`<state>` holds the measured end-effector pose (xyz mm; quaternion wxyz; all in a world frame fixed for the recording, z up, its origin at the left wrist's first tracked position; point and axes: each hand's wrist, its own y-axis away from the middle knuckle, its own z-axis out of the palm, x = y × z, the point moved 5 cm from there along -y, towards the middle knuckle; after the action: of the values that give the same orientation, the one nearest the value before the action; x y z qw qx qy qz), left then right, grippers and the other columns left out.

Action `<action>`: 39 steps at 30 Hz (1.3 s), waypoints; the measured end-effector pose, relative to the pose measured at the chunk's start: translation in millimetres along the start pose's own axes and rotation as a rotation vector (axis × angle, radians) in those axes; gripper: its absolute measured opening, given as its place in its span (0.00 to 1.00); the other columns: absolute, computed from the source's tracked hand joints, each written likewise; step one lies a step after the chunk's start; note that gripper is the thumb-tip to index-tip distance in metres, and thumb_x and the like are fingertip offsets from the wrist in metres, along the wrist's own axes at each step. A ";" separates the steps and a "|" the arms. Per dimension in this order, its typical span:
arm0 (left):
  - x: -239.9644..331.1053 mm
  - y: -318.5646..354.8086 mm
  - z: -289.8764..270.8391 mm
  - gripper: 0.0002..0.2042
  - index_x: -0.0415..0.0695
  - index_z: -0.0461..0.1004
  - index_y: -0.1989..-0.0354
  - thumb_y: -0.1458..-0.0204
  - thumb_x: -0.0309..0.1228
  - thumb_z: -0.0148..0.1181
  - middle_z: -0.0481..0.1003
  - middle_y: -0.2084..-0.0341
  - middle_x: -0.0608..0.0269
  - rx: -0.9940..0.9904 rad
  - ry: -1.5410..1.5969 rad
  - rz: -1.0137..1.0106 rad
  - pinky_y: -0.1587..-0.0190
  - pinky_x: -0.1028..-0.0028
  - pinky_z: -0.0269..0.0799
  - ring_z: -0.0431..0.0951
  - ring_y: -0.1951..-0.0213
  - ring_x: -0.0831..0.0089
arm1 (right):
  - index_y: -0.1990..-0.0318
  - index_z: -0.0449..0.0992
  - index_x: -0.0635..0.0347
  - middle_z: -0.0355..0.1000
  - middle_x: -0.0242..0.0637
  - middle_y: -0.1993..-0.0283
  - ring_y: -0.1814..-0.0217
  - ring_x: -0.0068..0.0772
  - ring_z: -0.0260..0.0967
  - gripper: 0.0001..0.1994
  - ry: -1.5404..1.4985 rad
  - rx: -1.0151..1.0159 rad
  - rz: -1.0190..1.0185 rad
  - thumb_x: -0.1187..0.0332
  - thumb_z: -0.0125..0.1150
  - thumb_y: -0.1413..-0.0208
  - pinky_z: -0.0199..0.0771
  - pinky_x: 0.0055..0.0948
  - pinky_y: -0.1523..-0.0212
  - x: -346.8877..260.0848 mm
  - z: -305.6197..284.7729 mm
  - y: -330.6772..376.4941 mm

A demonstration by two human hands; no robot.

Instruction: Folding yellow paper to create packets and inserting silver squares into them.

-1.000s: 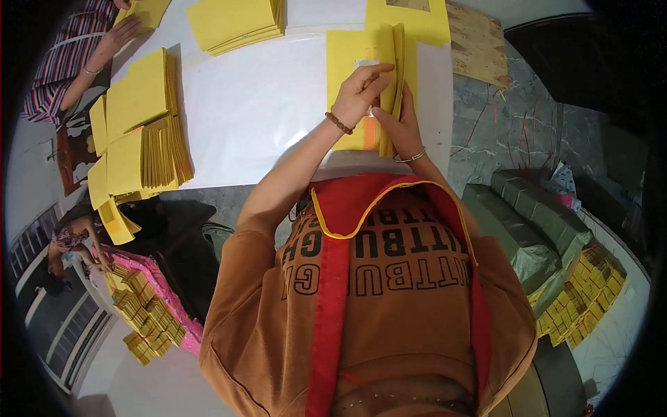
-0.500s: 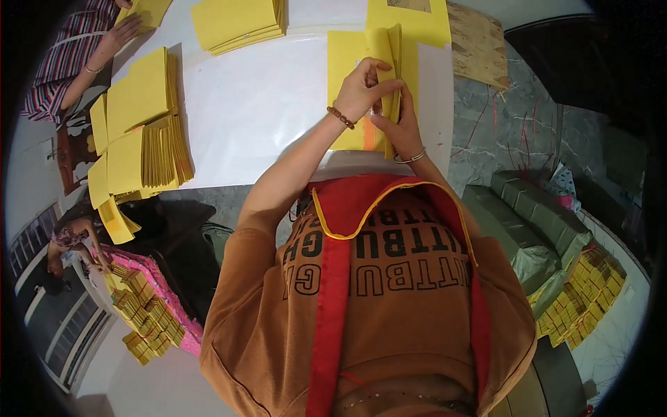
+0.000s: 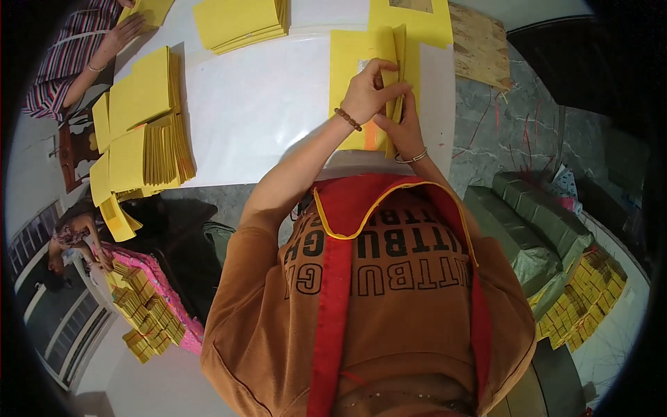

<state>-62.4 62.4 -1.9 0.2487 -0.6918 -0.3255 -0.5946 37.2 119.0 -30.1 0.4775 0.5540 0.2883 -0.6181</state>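
Head view: left hand [image 3: 367, 94] and right hand [image 3: 405, 125] both pinch a folded yellow paper bundle [image 3: 397, 69], fingers closed on it. Bundle's long axis runs 12 to 6 o'clock, upright on a flat yellow sheet [image 3: 347, 62] at the white table's [image 3: 264, 104] 1 o'clock.

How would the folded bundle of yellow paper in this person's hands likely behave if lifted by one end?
The yellow paper bundle looks thin-sheeted, so it would probably sag or fan open. The left hand and right hand both pinch it, suggesting loose sheets that may slide apart. It seems light, and a push would likely skid it across the smooth white table.
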 end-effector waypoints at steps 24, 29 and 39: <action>-3.6 3.3 1.6 0.17 0.37 0.65 0.57 0.53 0.31 0.61 0.60 0.87 0.71 -0.090 0.306 -0.149 0.88 0.82 0.60 0.64 0.90 0.83 | 0.37 0.42 0.64 0.53 0.39 0.43 0.42 0.30 0.53 0.42 0.002 0.005 -0.075 0.62 0.61 0.56 0.56 0.28 0.44 1.8 -4.5 -1.0; -2.8 7.1 2.0 0.13 0.38 0.68 0.59 0.51 0.29 0.58 0.61 0.85 0.73 -0.061 0.334 -0.171 0.87 0.84 0.57 0.61 0.87 0.86 | 0.38 0.40 0.67 0.49 0.44 0.40 0.39 0.33 0.50 0.40 -0.047 -0.031 -0.073 0.68 0.59 0.54 0.53 0.30 0.41 0.9 -4.2 -1.5; -9.3 10.5 -4.7 0.06 0.37 0.67 0.67 0.49 0.27 0.50 0.62 0.85 0.69 0.130 0.174 -0.154 0.78 0.78 0.58 0.60 0.81 0.83 | 0.38 0.44 0.65 0.54 0.40 0.42 0.43 0.29 0.53 0.29 -0.157 0.055 0.073 0.66 0.45 0.44 0.53 0.24 0.44 2.4 -5.4 0.6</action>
<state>-58.4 50.6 -9.8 0.2740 -0.5929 -0.3929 -0.6473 40.2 122.9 -33.6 0.5056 0.5269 0.2124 -0.6493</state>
